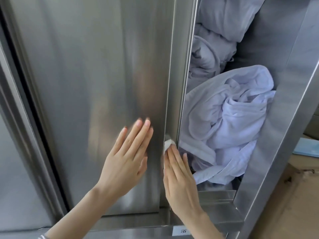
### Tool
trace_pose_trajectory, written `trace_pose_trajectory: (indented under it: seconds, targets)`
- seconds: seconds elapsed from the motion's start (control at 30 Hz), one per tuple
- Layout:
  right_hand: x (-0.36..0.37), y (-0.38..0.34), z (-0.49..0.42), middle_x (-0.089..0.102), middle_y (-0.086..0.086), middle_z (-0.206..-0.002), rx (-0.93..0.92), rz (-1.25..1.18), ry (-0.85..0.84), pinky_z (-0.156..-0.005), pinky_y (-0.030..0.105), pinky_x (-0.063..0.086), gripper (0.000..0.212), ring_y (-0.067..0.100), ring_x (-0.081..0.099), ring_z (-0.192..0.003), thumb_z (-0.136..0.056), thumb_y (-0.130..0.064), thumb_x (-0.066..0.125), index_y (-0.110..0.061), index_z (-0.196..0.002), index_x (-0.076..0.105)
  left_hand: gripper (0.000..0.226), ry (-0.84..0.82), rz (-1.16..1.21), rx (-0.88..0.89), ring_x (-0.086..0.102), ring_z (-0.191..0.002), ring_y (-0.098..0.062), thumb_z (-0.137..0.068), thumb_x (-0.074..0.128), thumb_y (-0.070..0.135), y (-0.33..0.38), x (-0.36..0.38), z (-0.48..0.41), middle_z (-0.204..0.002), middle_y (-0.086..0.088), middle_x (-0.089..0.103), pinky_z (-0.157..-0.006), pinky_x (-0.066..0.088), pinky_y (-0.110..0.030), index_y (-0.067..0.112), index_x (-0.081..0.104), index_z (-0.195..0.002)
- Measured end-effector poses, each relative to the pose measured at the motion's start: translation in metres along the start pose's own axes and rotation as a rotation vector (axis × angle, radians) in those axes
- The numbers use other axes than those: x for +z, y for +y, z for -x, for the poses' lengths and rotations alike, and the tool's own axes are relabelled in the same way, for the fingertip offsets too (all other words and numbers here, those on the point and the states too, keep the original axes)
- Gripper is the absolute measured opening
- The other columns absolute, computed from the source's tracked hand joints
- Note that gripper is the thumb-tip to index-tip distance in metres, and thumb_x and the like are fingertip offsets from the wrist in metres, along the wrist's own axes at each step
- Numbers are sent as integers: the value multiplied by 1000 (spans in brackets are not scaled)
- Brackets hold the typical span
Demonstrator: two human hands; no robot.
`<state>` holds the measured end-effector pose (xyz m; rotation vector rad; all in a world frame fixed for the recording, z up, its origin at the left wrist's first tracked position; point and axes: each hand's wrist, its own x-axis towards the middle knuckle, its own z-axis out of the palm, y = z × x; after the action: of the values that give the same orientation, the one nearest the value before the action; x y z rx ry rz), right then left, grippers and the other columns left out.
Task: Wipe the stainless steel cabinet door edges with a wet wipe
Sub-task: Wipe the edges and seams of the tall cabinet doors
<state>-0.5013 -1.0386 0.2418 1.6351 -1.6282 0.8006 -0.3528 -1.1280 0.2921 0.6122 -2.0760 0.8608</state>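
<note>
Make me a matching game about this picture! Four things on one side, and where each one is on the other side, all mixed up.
1 left hand
2 wet wipe
3 crumpled cloth
4 white label

a inside the cabinet
b flat on the door front
c on the door edge, under the right hand
d on the bottom frame

Pairs: 1-b, 2-c, 3-a, 4-d

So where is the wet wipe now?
In the head view, lower centre, the right hand presses the wet wipe against the right edge of the cabinet door.
</note>
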Motion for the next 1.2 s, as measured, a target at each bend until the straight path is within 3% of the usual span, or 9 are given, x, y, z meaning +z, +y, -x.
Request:
trace_pose_trajectory:
  seconds: [0.17, 0.27, 0.4, 0.6, 0.73, 0.97, 1.1, 1.2]
  targets:
    - [-13, 5, -43, 35, 16, -147, 39, -68, 118, -115, 44, 21, 45, 24, 25, -141, -93, -1, 34, 3, -137, 41, 78, -111, -28, 18, 10, -150, -26, -89, 53, 24, 14, 7, 24, -162, -10, 10, -121, 14, -45, 7, 13, -154]
    - [11, 0, -5, 37, 16, -146, 66, -75, 101, -111, 46, 30, 44, 26, 28, -139, -91, 4, 40, 4, -135, 43, 90, -172, -82, 39, 10, -149, -25, -81, 66, 27, 15, 7, 33, -161, -9, 11, -120, 15, -44, 8, 16, -153]
    - [38, -4, 68, 45, 14, -137, 7, -37, -7, -96, 49, 47, 38, 29, 46, -127, -86, 8, 43, 4, -121, 59, 111, -225, -111, 48, 9, -149, -26, -69, 80, 38, 15, 5, 35, -161, -10, 12, -120, 14, -45, 7, 14, -153]
    - [33, 6, 47, 48, 13, -138, -1, -114, -11, -109, 46, 34, 37, 23, 38, -134, -89, 4, 49, 0, -125, 56, 125, -253, -149, 26, 5, -149, -30, -63, 85, 45, 19, 7, 34, -161, -12, 8, -121, 9, -47, 4, 9, -153]
    - [41, 6, 60, 52, 13, -134, -6, -106, 10, -104, 46, 40, 34, 24, 42, -131, -89, 7, 55, 1, -122, 59, 127, -267, -170, 18, 2, -149, -31, -64, 83, 47, 22, 8, 34, -161, -13, 5, -121, 6, -47, 3, 4, -153]
    - [64, 1, 121, 59, 8, -128, -8, -71, -139, -101, 45, 43, 37, 20, 51, -123, -88, 4, 42, -2, -117, 63, 129, -264, -172, 18, 1, -149, -31, -62, 85, 47, 23, 9, 34, -161, -12, 4, -121, 4, -47, 3, 5, -153]
    - [58, -7, 132, 68, 0, -113, 40, -88, -209, -100, 40, 39, 32, 13, 62, -109, -81, -1, 57, -9, -109, 70, 129, -247, -165, 14, 1, -149, -31, -62, 86, 44, 23, 10, 34, -161, -13, 5, -121, 5, -47, 3, 5, -153]
    - [48, -8, 122, 70, -10, -84, 134, -134, -285, -85, 26, 37, 33, 10, 67, -80, -63, 2, 78, -17, -89, 73, 130, -239, -161, 15, 1, -149, -31, -61, 87, 43, 23, 12, 33, -161, -14, 3, -121, 5, -48, 2, 5, -153]
